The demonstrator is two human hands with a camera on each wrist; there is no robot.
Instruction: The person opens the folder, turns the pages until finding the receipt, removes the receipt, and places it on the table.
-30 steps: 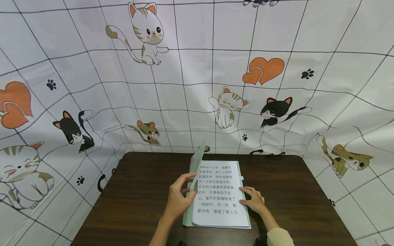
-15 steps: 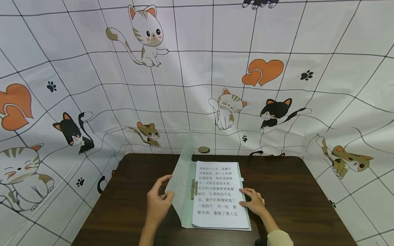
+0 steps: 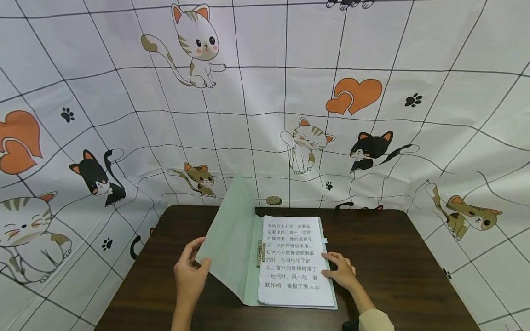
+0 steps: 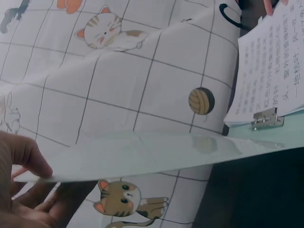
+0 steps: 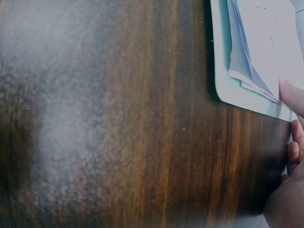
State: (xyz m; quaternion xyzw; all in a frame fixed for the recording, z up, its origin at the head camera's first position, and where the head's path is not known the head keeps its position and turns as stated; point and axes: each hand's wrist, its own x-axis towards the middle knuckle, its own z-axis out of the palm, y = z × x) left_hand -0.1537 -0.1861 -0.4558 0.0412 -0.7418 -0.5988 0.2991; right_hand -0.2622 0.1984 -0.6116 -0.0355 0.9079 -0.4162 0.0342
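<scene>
A pale green clip folder (image 3: 250, 280) lies on the table with its translucent front cover (image 3: 232, 239) raised and slanting to the left. Between thumb and fingers, my left hand (image 3: 191, 273) pinches the cover's free edge; the left wrist view shows this pinch close up. A metal clip (image 3: 261, 253) sits along the folder's spine, beside a stack of printed paper (image 3: 291, 262). At the folder's right edge is my right hand (image 3: 341, 271), thumb on the top sheet. In the right wrist view its other fingers (image 5: 294, 154) curl at the edge of the folder.
The dark wooden table (image 3: 393, 276) extends on both sides of the folder. Behind and around it hangs a white gridded cloth (image 3: 265, 133) printed with cats, hearts and paws. A small tab (image 3: 325, 240) sticks out at the folder's right side.
My left hand has swung the folder's cover leftward, from nearly upright over the paper to a wide slant, uncovering the clip. My right hand has stayed at the right edge.
</scene>
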